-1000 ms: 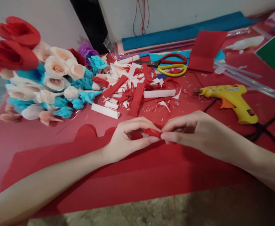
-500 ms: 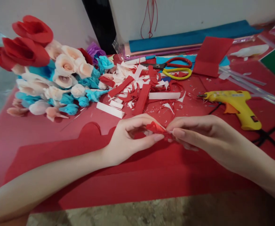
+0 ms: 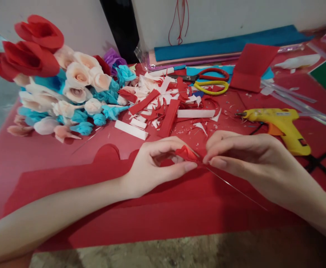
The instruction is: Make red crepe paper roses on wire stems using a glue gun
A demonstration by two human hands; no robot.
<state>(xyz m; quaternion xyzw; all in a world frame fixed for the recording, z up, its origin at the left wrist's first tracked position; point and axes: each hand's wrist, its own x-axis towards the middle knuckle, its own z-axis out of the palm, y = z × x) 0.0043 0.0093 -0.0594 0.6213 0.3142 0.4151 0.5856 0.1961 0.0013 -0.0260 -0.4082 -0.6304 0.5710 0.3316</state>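
Observation:
My left hand (image 3: 154,165) pinches a small red crepe-paper flower bud (image 3: 187,152) by its base between thumb and fingers. A thin wire stem (image 3: 236,188) runs from near the bud's base down to the right, under my right hand. Thumb and fingertips of my right hand (image 3: 245,158) are pressed together just right of the bud, with a narrow gap between the two hands. Whatever those fingertips hold is too small or hidden to make out. Below the hands lies a large sheet of red crepe paper (image 3: 76,182).
Finished paper flowers (image 3: 77,80) are heaped at the left. Red and white paper scraps (image 3: 163,98) and scissors (image 3: 211,81) lie beyond the hands. A yellow glue gun (image 3: 280,123) rests at the right, its black cord (image 3: 323,163) trailing near my right wrist. Blue paper (image 3: 229,46) lies at the back.
My right hand has drawn slightly right, away from the bud's base, and the wire stem now shows below it. The left hand keeps its pinch on the bud.

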